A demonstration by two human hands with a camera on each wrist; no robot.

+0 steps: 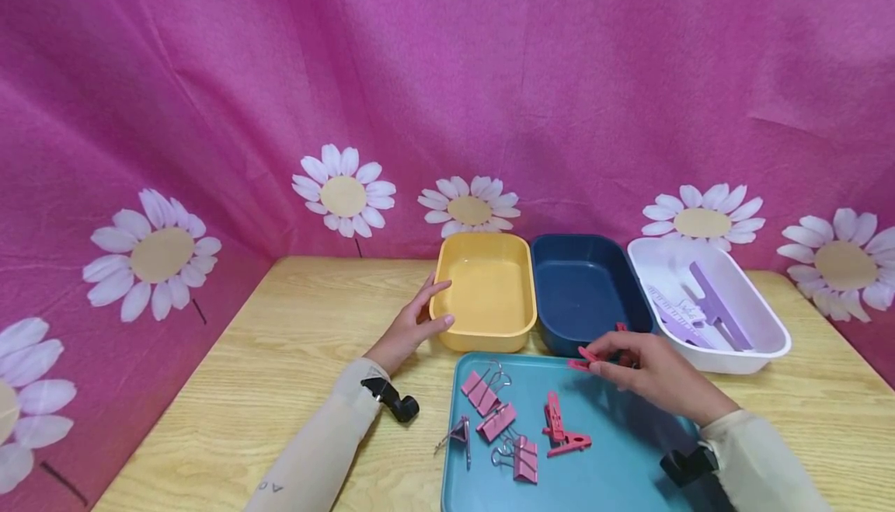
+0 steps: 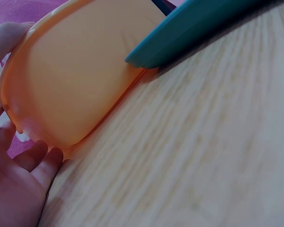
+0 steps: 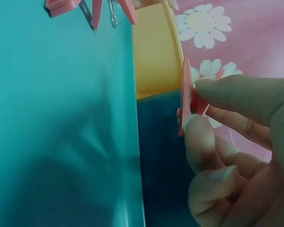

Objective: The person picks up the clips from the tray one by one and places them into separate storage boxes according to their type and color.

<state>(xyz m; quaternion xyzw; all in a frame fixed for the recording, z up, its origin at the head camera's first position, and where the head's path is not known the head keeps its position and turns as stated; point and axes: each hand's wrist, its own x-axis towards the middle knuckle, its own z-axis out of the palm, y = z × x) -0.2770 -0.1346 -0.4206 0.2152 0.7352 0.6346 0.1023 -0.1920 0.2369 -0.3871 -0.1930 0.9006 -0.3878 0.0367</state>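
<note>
Clip [image 3: 185,97] pinched near the navy bin [image 1: 583,279]

Holding the clip, red, between thumb and fingers of the right hand [image 1: 657,374], close to the navy bin's near side and the far rim of the teal tray [image 1: 604,485]. Resting the left hand [image 1: 412,325] on the left side of the yellow bin [image 1: 489,341], thumb and fingers spread, thumb and one fingertip at the rim.

On the tray, two more red clips [image 1: 555,423] close together, to the right of four pink binder clips [image 1: 526,464] with wire handles. Beyond the tray on the wood-grain desk [image 1: 231,388], left to right: yellow bin, navy bin, then white bin [image 1: 741,362] with purple pieces [image 1: 720,306] inside, one with ruler-like marks. At the cuff of each pale sleeve [image 1: 762,461], a black wrist device [image 1: 688,465]. Behind everything, pink cloth [image 1: 447,69] with large white daisies [image 1: 343,196].
</note>
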